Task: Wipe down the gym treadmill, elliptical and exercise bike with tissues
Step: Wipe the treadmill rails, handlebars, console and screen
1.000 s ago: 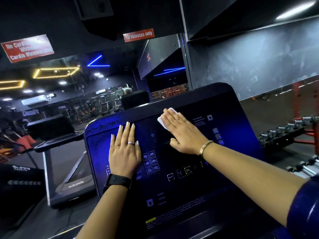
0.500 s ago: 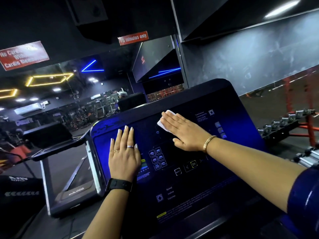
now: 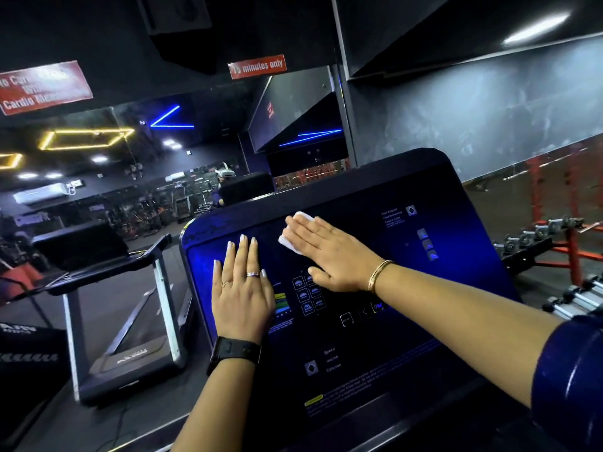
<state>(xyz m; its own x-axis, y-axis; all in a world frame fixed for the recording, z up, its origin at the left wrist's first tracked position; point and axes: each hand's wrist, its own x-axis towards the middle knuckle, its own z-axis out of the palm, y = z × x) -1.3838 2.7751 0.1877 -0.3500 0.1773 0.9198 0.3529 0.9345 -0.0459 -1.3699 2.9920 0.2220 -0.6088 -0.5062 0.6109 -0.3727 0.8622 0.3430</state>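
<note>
Most of tissue [image 3: 303, 218] beneath flat right hand [image 3: 329, 259]

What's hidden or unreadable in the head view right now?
Head view:
tissue: mostly under the right hand.
console small print: blurred and too small.
red sign, left: middle words lost to glare.
console area under the left hand: covered.

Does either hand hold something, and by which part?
The right hand presses a white tissue under its straight fingers against the treadmill console; the left hand holds nothing.
</note>
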